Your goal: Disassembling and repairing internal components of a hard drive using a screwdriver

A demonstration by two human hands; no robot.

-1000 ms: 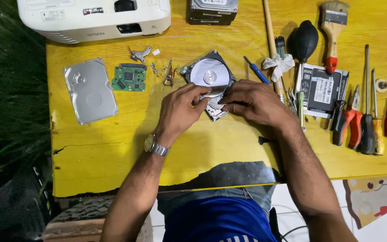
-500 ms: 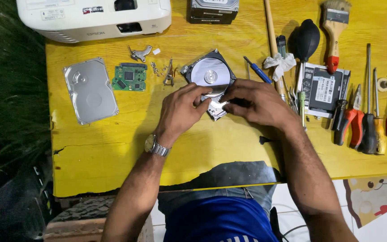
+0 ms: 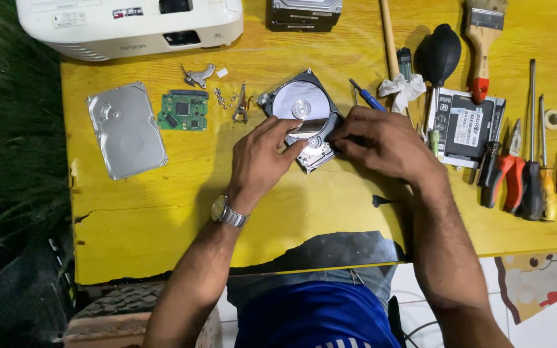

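Note:
An opened hard drive (image 3: pixel 301 103) with a shiny round platter lies tilted on the yellow table (image 3: pixel 162 212). My left hand (image 3: pixel 262 158), a metal watch on its wrist, rests on the drive's near left corner with fingers on its metal parts. My right hand (image 3: pixel 381 142) presses on the drive's near right edge, fingertips pinched on something small I cannot make out. The near part of the drive is hidden under both hands.
The drive's metal lid (image 3: pixel 126 129), a green circuit board (image 3: pixel 184 111) and small screws and brackets (image 3: pixel 227 96) lie left. A white projector (image 3: pixel 130 26) sits far left. Right are a black air blower (image 3: pixel 438 58), paintbrush (image 3: pixel 485 45), another drive (image 3: pixel 465 125), pliers and screwdrivers (image 3: pixel 533 161).
Both hands stay on the drive's near end. My fingers shifted slightly over the metal parts there; the drive itself has hardly moved.

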